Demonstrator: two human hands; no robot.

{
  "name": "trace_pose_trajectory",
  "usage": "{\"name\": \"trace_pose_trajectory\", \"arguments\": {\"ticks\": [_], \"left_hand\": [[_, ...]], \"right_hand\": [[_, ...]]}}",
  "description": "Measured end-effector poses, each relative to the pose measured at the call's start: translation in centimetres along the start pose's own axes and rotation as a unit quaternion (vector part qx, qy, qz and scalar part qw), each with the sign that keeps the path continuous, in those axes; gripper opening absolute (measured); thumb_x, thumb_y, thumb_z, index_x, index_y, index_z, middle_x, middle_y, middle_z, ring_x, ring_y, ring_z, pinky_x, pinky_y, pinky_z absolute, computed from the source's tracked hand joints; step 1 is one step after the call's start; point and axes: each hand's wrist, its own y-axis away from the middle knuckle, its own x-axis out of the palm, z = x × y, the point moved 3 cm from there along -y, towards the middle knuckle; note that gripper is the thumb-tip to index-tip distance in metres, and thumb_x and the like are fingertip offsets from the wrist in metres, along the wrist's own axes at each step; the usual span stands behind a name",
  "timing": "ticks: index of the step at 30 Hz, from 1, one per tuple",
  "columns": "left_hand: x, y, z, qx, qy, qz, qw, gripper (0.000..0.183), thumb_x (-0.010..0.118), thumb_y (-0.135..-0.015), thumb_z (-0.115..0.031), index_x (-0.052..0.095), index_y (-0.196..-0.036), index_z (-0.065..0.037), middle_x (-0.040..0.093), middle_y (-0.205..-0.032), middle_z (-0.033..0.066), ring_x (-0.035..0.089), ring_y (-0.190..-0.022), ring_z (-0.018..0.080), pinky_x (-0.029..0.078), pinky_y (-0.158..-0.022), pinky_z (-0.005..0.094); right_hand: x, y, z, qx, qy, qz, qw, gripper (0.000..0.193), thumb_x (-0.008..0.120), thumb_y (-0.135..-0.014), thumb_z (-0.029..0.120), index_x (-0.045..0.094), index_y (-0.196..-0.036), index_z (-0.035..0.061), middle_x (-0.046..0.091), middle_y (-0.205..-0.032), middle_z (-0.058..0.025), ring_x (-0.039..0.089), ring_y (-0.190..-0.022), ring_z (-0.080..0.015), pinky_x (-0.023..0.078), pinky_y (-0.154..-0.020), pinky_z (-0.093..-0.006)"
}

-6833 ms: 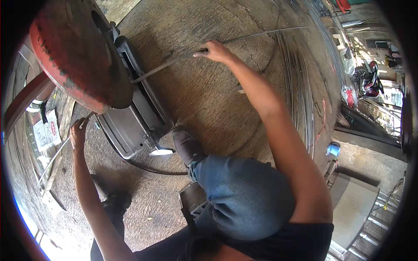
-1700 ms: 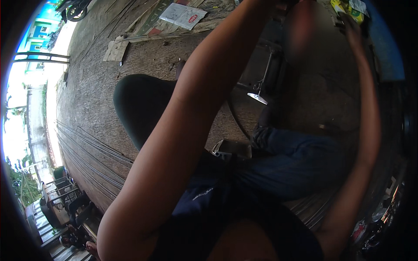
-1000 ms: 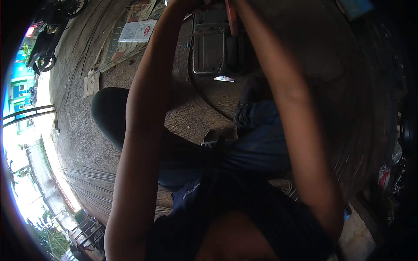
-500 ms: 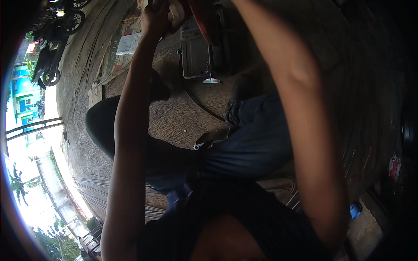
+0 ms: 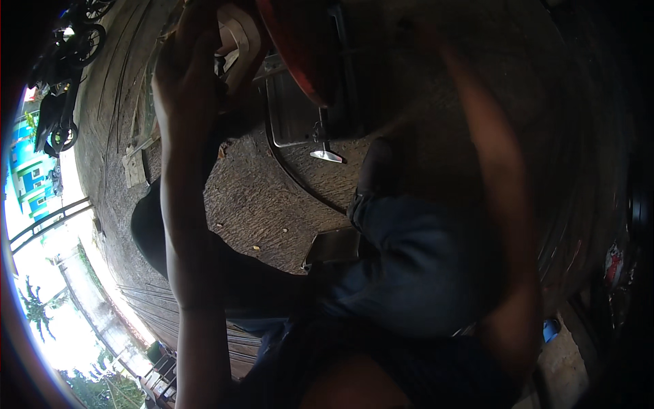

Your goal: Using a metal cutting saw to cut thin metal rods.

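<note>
Your left hand [image 5: 194, 61] is up at the top left of the frame, fingers raised and loosely spread, back of the hand to the camera. Can't tell if that grip has anything in it; nothing shows between the fingers. It sits just left of the red disc [image 5: 293, 48], which hangs edge-on at top centre, its long edge running from the top down and right. A pale curved piece [image 5: 238, 37] lies between hand and disc, touching or nearly so; too dark to say which.

Your right forearm [image 5: 490, 204] climbs the right side, blurred. The right hand runs into shadow at the top; grip state can't be told.

The grey metal machine housing [image 5: 293, 116] sits on the dirt floor [image 5: 259, 211] directly under the disc, with a bright metal tab [image 5: 325, 155] at its lower edge. A dark cable [image 5: 300, 184] curves past it.

Key relation: the disc lies right of your left hand and is nearer that hand than the right.

Your knee in jeans [image 5: 415, 259] fills centre right.
</note>
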Motion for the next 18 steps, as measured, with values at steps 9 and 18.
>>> {"name": "trace_pose_trajectory", "arguments": {"ticks": [9,18], "left_hand": [[3.4,5.0,-5.1,0.313,-0.485,-0.017,0.816,0.052,0.065,-0.079,0.003,0.058,-0.128,-0.013,0.054,-0.137,0.0123,0.057,-0.118,0.0301,0.051,-0.094,0.0399],[2.6,5.4,-3.5,0.258,-0.431,-0.032,0.864,0.048,0.062,-0.085,-0.001,0.056,-0.132,-0.008,0.054,-0.139,0.0133,0.057,-0.122,0.0288,0.048,-0.099,0.0392]], "right_hand": [[7.0,0.6,-7.1,-0.004,-0.033,-0.022,0.999,0.043,0.065,-0.090,0.039,0.068,-0.104,-0.0018,0.068,-0.094,-0.0223,0.065,-0.084,-0.0351,0.049,-0.073,-0.0463],[9.4,4.0,-9.4,-0.035,-0.065,-0.081,0.994,0.049,0.065,-0.090,0.044,0.068,-0.109,-0.0012,0.068,-0.102,-0.0232,0.065,-0.093,-0.0365,0.049,-0.079,-0.0467]]}}
